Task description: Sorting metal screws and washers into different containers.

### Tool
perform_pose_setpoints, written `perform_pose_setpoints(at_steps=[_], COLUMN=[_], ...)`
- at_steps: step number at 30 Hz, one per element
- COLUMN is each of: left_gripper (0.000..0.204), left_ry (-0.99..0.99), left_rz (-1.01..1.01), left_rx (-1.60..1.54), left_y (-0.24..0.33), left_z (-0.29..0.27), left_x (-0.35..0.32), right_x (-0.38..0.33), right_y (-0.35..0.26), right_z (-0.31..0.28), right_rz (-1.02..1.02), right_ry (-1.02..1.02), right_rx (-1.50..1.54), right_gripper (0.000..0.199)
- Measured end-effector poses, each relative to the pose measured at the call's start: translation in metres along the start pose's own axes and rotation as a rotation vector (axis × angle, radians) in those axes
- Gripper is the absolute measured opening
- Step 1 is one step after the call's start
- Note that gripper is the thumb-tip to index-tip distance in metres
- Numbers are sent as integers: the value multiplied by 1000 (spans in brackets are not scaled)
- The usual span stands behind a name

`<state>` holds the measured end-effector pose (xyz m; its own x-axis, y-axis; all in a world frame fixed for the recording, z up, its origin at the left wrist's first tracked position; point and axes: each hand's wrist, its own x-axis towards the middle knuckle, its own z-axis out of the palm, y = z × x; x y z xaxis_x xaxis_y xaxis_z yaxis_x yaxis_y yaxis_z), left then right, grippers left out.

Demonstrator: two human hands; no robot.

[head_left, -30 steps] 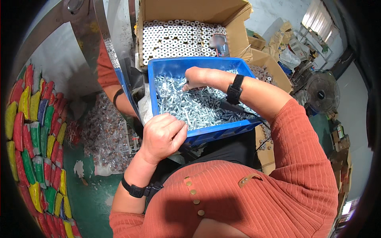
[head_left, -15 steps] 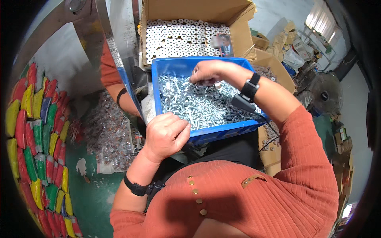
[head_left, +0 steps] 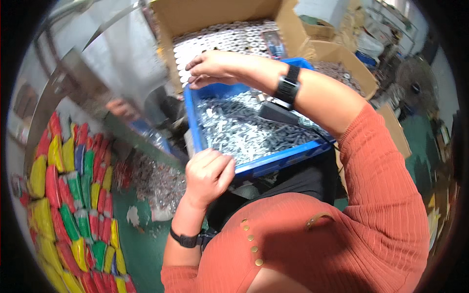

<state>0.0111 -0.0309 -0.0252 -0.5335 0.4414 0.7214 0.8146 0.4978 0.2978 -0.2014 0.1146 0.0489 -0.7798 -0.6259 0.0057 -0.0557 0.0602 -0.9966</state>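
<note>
A blue plastic bin [head_left: 286, 158] holds a heap of small, slim silver metal pieces [head_left: 244, 134], their exact kind too fine to make out. Above the bin's far left edge reaches my right hand [head_left: 215, 68], fingers stretched to the left and spread, with nothing visible in them. It is near the cardboard box of white round pieces [head_left: 224, 36], each with a dark centre. My left hand [head_left: 209, 176] is closed in a fist at the bin's near left corner; whatever its fingers grip is hidden. A shiny metal sheet [head_left: 122, 124] slants up to the left of the bin.
Behind the bin stands the open cardboard box [head_left: 215, 17]. Another carton [head_left: 364, 66] with small brownish parts is at the right, and a fan [head_left: 415, 88] beyond it. Stacked red, yellow and green packets [head_left: 78, 210] line the left. Clear bagged parts [head_left: 159, 185] lie on the floor.
My right hand has lifted out of the metal pieces and moved left past the bin's far edge, its fingers spreading. My left fist stays at the near corner. The view has turned.
</note>
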Motion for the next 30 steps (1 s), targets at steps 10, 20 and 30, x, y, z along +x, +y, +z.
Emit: perform_pose_setpoints(at_steps=[10,20,30], left_gripper=[6,21,21], left_ry=[20,-47,-27], left_rz=[57,-18,-84], left_rx=[7,153,144], left_y=[1,6,7], left_z=[17,17,17], left_x=[4,-11,-9], right_x=[-348,-466,-505], right_y=[76,311,402], right_z=[-215,-234,-202], right_rz=[50,822,884], right_ry=[970,851,322], right_rx=[168,-714,-1255], right_gripper=[26,18,9])
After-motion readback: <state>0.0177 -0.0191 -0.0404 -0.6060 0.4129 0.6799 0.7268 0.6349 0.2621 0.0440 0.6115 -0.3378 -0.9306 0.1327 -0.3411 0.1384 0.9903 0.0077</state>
